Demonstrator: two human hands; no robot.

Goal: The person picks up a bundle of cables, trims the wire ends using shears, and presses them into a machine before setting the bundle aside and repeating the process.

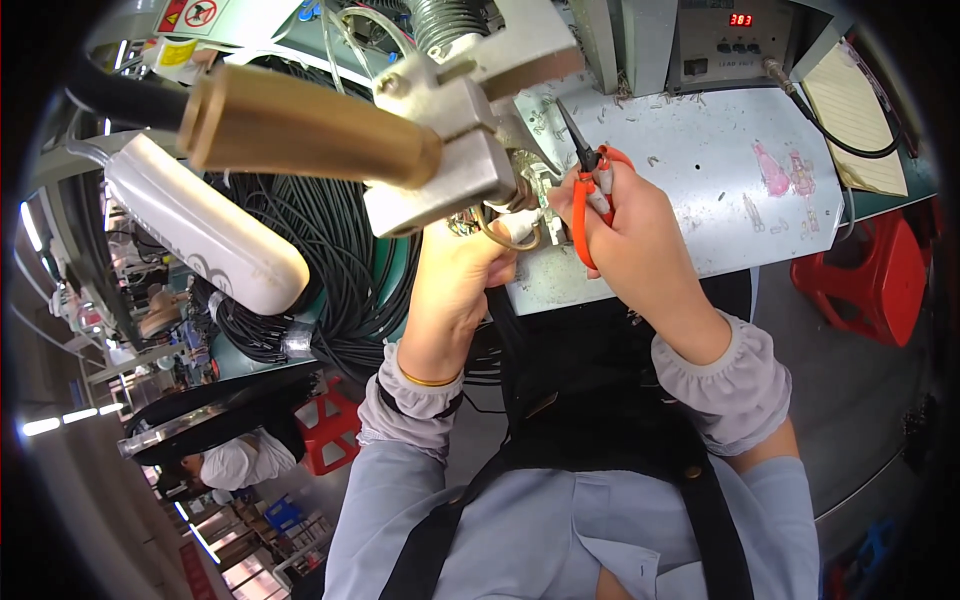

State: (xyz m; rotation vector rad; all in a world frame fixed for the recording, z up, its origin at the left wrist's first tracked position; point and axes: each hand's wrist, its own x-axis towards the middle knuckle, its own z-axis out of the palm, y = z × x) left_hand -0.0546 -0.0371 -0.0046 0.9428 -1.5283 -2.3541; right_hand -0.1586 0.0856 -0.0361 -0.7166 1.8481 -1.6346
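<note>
My right hand (645, 225) is closed around a pair of scissors with orange handles (581, 220). Their dark, pointed blades (577, 130) angle up and to the left over the metal worktop. Close by on the left, my left hand (452, 275) has its fingers curled in at the small metal fixture (540, 200) under the machine head. What those fingers pinch is hidden behind the machine head and a thin curved tube. Above my left hand juts the machine's metal clamp block (440, 190), with a brass-coloured cylinder (310, 128) fixed in it.
Large coils of black cable (300, 220) lie left of my left arm, below a white rounded lamp-like housing (205, 225). Metal clippings dot the worktop (690, 180). A control box (730, 45) stands at the back right. Red stools (870, 280) stand on the floor; another person (245, 460) sits at far left.
</note>
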